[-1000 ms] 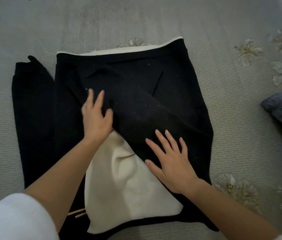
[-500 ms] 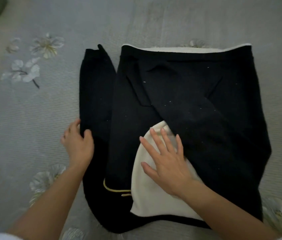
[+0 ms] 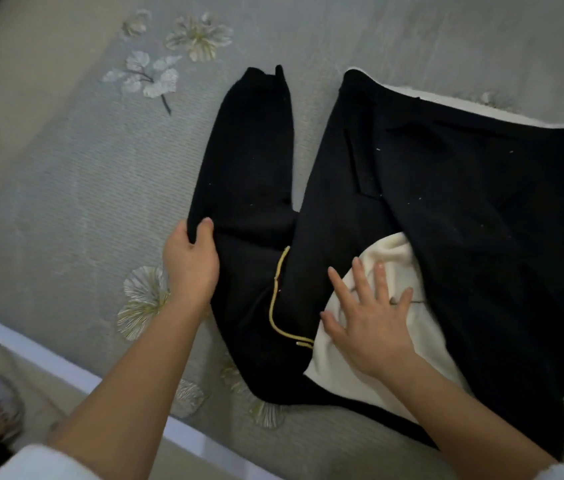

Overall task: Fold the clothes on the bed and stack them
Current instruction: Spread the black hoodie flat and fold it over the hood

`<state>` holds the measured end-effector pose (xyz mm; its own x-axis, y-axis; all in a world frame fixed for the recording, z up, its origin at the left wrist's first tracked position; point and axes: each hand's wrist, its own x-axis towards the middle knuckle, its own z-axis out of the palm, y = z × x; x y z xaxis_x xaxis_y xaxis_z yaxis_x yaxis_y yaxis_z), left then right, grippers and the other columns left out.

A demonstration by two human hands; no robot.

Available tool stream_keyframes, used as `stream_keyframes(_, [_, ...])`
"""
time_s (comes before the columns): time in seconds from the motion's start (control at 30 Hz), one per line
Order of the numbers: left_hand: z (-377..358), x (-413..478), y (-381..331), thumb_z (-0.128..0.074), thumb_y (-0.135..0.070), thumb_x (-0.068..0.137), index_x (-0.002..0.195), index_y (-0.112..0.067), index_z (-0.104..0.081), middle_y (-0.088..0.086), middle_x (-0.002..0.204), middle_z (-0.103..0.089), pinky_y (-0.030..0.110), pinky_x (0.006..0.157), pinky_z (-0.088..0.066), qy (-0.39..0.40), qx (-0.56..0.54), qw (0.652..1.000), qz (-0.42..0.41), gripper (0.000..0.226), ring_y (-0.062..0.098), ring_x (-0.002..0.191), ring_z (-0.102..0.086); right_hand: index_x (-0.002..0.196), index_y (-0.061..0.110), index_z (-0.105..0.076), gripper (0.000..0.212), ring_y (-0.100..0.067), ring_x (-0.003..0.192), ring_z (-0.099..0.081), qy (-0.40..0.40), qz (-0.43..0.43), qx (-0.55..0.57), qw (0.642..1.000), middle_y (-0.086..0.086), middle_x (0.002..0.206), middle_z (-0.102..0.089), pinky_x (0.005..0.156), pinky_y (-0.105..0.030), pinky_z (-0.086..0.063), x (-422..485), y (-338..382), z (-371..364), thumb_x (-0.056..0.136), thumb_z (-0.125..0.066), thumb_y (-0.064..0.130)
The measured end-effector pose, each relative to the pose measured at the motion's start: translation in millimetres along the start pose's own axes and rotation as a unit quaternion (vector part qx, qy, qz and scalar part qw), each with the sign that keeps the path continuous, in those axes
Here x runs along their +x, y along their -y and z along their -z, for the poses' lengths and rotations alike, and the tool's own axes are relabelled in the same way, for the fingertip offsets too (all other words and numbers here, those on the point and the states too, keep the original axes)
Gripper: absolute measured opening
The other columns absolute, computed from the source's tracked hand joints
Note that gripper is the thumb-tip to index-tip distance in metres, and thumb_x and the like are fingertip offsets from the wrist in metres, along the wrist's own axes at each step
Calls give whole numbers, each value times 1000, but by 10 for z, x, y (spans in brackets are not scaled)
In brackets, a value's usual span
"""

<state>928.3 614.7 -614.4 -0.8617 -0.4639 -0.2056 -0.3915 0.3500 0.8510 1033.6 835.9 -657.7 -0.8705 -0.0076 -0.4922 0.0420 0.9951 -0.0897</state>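
A grey ribbed bedspread [image 3: 66, 202] with embroidered flowers [image 3: 197, 36] fills the view, and its white edge [image 3: 48, 351] runs below and to the left of the black garment [image 3: 464, 202]. The garment lies flat on the bed, taking up the middle and right of the view.

A second ago the left hand [image 3: 190, 268] was pressing on the garment's body. It has since crossed to the garment's left side and now pinches the outer edge of the loose sleeve [image 3: 249, 161], thumb on top and fingers tucked under the cloth. The right hand [image 3: 370, 327] has slid off the black flap and now lies spread, palm down, on the cream lining [image 3: 329, 368] at the garment's near end, pinning it there. Just left of that lining a yellow cord [image 3: 275, 299] trails across the black cloth.

This suggests the right side is already folded in and the left sleeve comes next, probably carried rightward over the body.

The sleeve's long axis runs from near the person to far, leaning slightly right, with its cuff pointing away. The body lies along much the same line, its cream-trimmed edge at the far end.
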Motion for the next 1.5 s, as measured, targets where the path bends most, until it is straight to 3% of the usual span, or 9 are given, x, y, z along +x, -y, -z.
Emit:
stream_keyframes(0.33, [418,-107,375,-51,-31,98,94,-19,-60,0,105,-64,32,89,-51,-75,-186,958,204,16,17,102,-60,126,45,42,71,-40,144,12,39,7,-16,999,-7,159,16,108,-69,-12,9,33,121,94,-19,61])
stream_keyframes(0.5, [445,2,294,-52,-36,96,101,-24,-66,0,111,-68,30,88,-53,-99,-232,959,130,19,14,102,-64,130,51,39,75,-44,143,2,25,-5,-10,1000,-3,160,8,104,-69,-18,59,5,164,90,-23,66])
stream_keyframes(0.6, [467,22,422,-53,-29,96,118,-14,-61,10,124,-61,41,94,-51,-116,-220,930,269,28,23,108,-60,134,49,36,74,-48,140,5,46,-27,-33,998,0,159,16,102,-71,-18,35,-27,148,90,-21,66])
stream_keyframes(0.8, [479,80,231,-68,-27,83,113,-14,-65,7,105,-71,33,67,-55,72,-250,902,345,34,23,94,-68,142,50,21,70,-51,140,5,59,-10,-25,998,-3,160,11,106,-69,-12,75,9,178,90,-24,66])
stream_keyframes(1.0, [287,-110,-223,-45,-40,98,112,-11,-62,4,108,-64,36,92,-47,44,52,998,-18,36,21,104,-60,141,58,-18,57,-16,142,-21,-53,4,351,935,18,149,-32,114,-43,-22,-30,-273,353,91,-45,53])
stream_keyframes(1.1, [-17,-369,-506,-43,-26,100,125,-5,-56,13,127,-57,35,104,-38,115,87,968,-207,35,25,123,-50,137,55,-35,51,2,127,-40,-97,-14,496,863,21,137,-45,102,-24,-33,-66,-466,481,92,-54,43])
stream_keyframes(1.27, [-723,-963,-557,-39,-32,98,149,-14,-28,6,159,-13,42,119,-9,290,254,835,-392,54,24,147,-1,105,39,-61,18,-17,95,-67,-184,-150,673,701,3,99,-70,75,-34,-54,-11,-744,747,91,-56,28])
stream_keyframes(1.4, [-917,-1322,-93,-37,-39,97,152,-29,1,2,160,9,42,116,12,423,439,713,-346,67,23,145,19,111,23,-61,24,-13,91,-65,-252,-150,568,769,8,89,-67,76,-26,-51,-29,-835,781,87,-59,19])
stream_keyframes(1.5, [-841,-1444,137,-32,-38,97,151,-29,10,5,160,11,39,114,16,413,454,711,-342,69,25,145,19,123,29,-55,40,-3,105,-55,-218,-68,455,861,13,108,-61,88,-23,-44,-73,-748,784,84,-64,29])
